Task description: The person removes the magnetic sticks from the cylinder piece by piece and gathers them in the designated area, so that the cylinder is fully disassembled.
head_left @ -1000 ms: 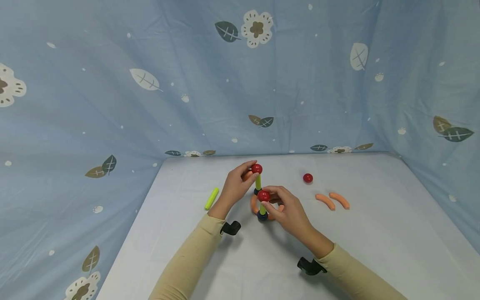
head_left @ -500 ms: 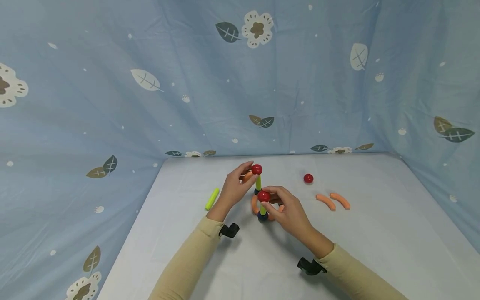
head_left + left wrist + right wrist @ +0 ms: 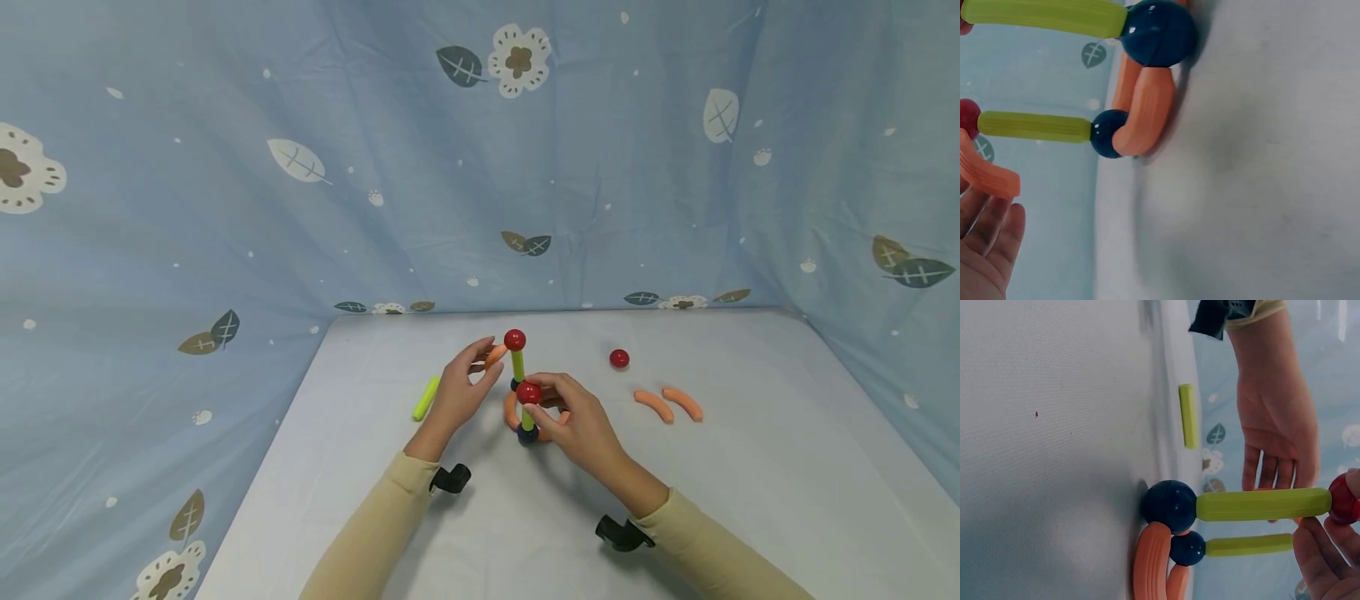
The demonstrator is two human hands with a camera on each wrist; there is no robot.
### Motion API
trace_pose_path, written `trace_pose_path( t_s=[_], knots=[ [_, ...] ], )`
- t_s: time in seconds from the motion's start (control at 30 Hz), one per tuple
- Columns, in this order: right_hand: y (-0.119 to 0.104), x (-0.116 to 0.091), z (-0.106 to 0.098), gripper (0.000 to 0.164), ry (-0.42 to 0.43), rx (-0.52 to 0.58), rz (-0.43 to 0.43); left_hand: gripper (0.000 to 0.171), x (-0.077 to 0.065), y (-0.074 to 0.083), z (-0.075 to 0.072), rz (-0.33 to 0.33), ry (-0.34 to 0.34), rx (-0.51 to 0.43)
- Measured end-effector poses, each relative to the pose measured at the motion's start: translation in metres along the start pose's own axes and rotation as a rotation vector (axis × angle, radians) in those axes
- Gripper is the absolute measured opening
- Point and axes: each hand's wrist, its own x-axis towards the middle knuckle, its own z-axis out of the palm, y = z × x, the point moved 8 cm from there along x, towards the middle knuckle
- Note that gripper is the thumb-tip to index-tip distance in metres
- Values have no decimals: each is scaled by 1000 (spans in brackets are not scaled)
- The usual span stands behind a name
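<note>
A lime stick (image 3: 426, 399) lies at the left hand (image 3: 457, 397)'s nine o'clock. That hand's extended fingers touch a curved orange stick (image 3: 495, 357), meeting the far red ball (image 3: 515, 339). The right hand (image 3: 574, 421) pinches the near red ball (image 3: 528, 393) (atop a lime post (image 3: 528, 418)); two orange sticks (image 3: 653, 406) lie at its three o'clock.

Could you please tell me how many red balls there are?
3: one red ball atop the far upright stick, another atop the near one, pinched by the right hand, a third on the table. Others may be hidden.
</note>
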Motion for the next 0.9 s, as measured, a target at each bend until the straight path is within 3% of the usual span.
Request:
trace_pose_path(
  t_s=[0.43, 0.73, 0.9],
  knots=[
    [0, -1, -1, 43, -3, -19, 10, 48, -26, -16, -7, -34, 38, -11],
    [0, -1, -1, 44, 7, -20, -1, 50, -38, -17, -6, -50, 47, -1],
    [0, -2, -1, 45, 6, -23, 3, 41, -44, -17, -2, -36, 66, -21]
  ],
)
